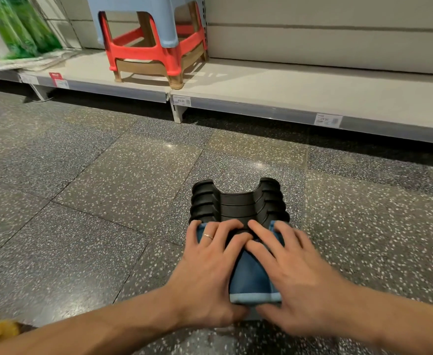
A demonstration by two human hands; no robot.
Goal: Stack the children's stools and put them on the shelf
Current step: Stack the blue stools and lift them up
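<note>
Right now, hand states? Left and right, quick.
Left hand: fingers spread, gripping the left side of the stack of stools on the floor.
Right hand: fingers spread, gripping its right side.

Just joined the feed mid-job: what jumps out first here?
Both hands, left hand and right hand, press on a stack of black and blue stools lying on the speckled floor. Behind, a blue, red and tan stool stack stands on the low shelf.
</note>
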